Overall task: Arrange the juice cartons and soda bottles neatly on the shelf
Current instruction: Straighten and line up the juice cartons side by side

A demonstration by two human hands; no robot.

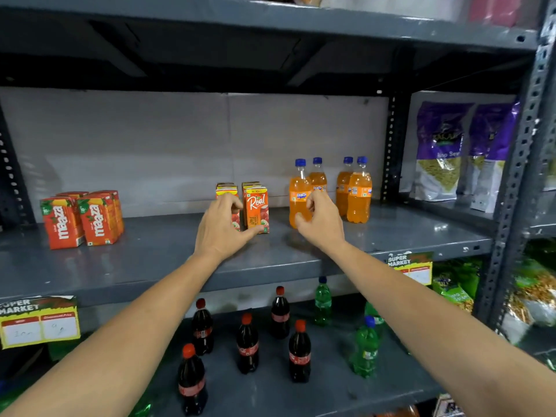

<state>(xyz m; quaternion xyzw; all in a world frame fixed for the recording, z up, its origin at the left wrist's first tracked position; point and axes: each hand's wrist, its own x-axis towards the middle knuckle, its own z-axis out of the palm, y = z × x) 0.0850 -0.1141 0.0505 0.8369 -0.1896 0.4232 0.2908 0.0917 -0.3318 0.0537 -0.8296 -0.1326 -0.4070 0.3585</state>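
Two hands on the shelf (pixel 150 260): left hand (pixel 221 227) gripping and half hiding a carton (pixel 226 192), right hand (pixel 323 221) loosely curled against a bottle (pixel 298 195).

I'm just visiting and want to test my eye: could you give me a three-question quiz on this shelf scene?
1. How many orange soda bottles stand on the middle shelf?
2. True or false: the left hand rests on the Real juice cartons.
3. Which bottles have red caps: A) cola bottles B) green bottles?

Key: 1. Four. 2. True. 3. A.
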